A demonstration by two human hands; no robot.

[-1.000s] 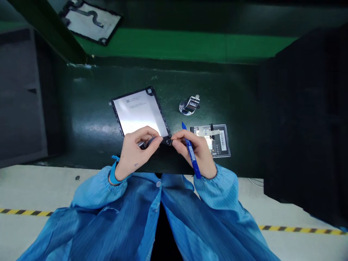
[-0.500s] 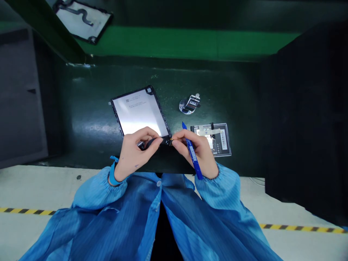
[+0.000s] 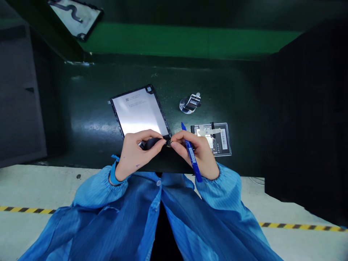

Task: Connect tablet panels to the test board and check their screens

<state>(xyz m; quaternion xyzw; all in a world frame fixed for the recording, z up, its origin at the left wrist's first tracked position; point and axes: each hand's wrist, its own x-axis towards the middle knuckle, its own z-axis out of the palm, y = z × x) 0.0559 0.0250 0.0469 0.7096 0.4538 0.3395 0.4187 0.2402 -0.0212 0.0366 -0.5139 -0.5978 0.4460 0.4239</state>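
The thumb and fingers of the left hand (image 3: pixel 133 156) are pressed together, pinching a black flexible strip (image 3: pixel 153 143). The right hand (image 3: pixel 194 152) pinches the strip's far end between thumb and forefinger, right beside a small gold-coloured tip (image 3: pixel 169 143). The two sets of fingertips nearly meet there, and the tiny tip is too small to make out clearly. The right hand's other fingers curl around a blue pen (image 3: pixel 191 154), which lies across the hand with its point sticking out past the knuckles.

The hands hover over the near edge of a dark green table (image 3: pixel 81 108). The strip sits just in front of the lower corner of a white-backed tablet panel (image 3: pixel 138 112), and the left hand overlaps that panel's lower edge. Whether the strip joins the panel is hidden. To the right of the pen lies a small black card (image 3: pixel 210 139) with a white label. Beyond it stands a shiny hand counter (image 3: pixel 189 104). A blue strap (image 3: pixel 114 174) circles the left wrist, and blue coat sleeves (image 3: pixel 224 185) gather at both wrists.
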